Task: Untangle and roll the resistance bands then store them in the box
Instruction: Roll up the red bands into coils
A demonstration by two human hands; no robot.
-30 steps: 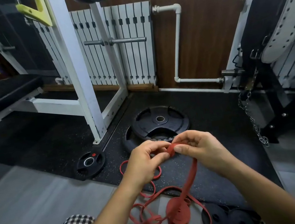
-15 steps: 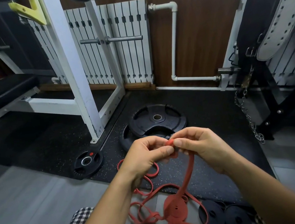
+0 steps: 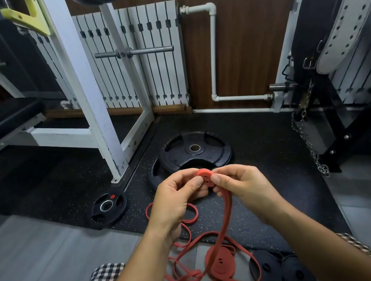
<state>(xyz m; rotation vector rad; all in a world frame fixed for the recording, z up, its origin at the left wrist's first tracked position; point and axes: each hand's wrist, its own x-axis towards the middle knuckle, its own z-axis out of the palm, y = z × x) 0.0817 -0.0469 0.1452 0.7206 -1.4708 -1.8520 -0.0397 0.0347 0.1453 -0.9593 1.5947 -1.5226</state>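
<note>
A large black weight plate [image 3: 195,153] lies beyond the hands. Both forearms reach forward. The left hand [image 3: 175,202] and right hand [image 3: 244,187] meet at centre, each pinching the small red band roll [image 3: 204,175], whose loose tail [image 3: 223,219] trails to the near floor.

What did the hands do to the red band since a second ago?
Both hands kept winding. The tiny red nub pinched between the left hand and right hand has grown into a small flat roll, taking up a little more of the hanging red band. Nothing was let go. The finished red rolls and black rolls stayed where they lay.
</note>
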